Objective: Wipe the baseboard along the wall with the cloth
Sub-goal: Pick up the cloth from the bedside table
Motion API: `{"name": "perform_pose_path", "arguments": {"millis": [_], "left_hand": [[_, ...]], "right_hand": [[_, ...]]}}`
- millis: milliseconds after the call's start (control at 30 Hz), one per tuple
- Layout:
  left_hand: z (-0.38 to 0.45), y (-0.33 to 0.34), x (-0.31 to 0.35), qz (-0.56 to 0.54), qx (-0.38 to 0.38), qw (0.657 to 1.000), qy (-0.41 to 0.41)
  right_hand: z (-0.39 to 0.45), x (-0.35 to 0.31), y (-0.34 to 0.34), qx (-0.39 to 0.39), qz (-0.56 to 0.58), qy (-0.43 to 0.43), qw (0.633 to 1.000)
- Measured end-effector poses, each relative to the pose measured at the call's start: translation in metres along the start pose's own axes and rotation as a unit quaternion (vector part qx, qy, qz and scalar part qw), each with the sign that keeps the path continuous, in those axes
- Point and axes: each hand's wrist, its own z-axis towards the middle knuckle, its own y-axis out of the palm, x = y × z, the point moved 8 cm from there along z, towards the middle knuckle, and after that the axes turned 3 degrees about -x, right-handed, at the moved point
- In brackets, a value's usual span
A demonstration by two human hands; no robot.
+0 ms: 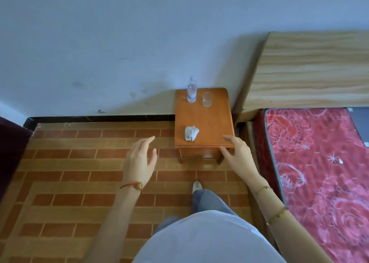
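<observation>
White cloth (pixel 191 133) crumpled on wooden side table (pixel 211 121), near front edge. Black baseboard (pixel 95 118) along wall foot.

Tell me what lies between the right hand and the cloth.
Only bare tabletop of the small wooden table: in the head view, nothing sits between the right hand and the crumpled cloth.

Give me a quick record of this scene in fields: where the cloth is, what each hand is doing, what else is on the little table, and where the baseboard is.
cloth: crumpled on the small table, near its front edge
left hand: open, over the floor, holding nothing
right hand: open, at the table's front right corner
also on table: bottle, glass
baseboard: dark strip along the wall, left of the table
</observation>
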Motion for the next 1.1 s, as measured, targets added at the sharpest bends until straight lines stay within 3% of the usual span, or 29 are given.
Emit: {"name": "perform_pose_path", "arguments": {"millis": [233, 467, 600, 800, 1100], "left_hand": [[0.121, 0.058, -0.028, 0.009, -0.027, 0.999, -0.029], [0.196, 0.170, -0.091, 0.021, -0.104, 0.989, -0.101], [0.210, 0.253, -0.139, 0.009, -0.170, 0.972, -0.163], [0.210, 0.353, -0.174, 0.002, -0.243, 0.955, -0.170], [0.177, 0.406, -0.211, 0.030, -0.292, 0.932, -0.212]], "right_hand": [[0.138, 0.026, 0.035, -0.046, 0.001, 0.058, 0.997], [0.226, 0.080, 0.120, -0.106, -0.006, 0.111, 0.988], [0.258, 0.118, 0.182, -0.125, 0.001, 0.138, 0.982], [0.280, 0.171, 0.262, -0.128, 0.028, 0.200, 0.971], [0.271, 0.190, 0.310, -0.082, 0.021, 0.239, 0.967]]}}
